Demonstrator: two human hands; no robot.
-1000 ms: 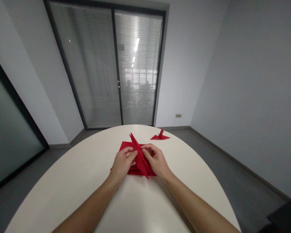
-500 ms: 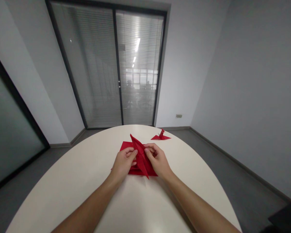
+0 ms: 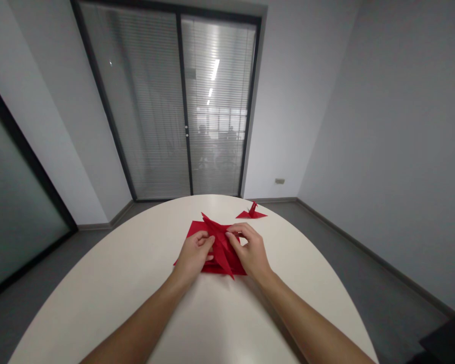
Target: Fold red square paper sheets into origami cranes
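Observation:
A half-folded piece of red paper (image 3: 219, 245) with long pointed flaps lies on a stack of red paper sheets (image 3: 194, 228) on the white table (image 3: 144, 283). My left hand (image 3: 191, 255) pinches the folded piece from the left, fingers closed on its edge. My right hand (image 3: 252, 251) pinches it from the right, thumb and fingers closed on a flap near the top. One point of the paper sticks out toward me between my wrists.
A finished red paper crane (image 3: 252, 212) stands on the far right part of the table. The table's rounded edge curves behind the paper. Beyond it are a glass sliding door with blinds (image 3: 182, 106) and grey walls. A dark object (image 3: 445, 338) shows at bottom right.
My right hand has shifted slightly up and right along the flap, and the top point of the folded paper has dropped lower and to the left. My left hand has barely moved.

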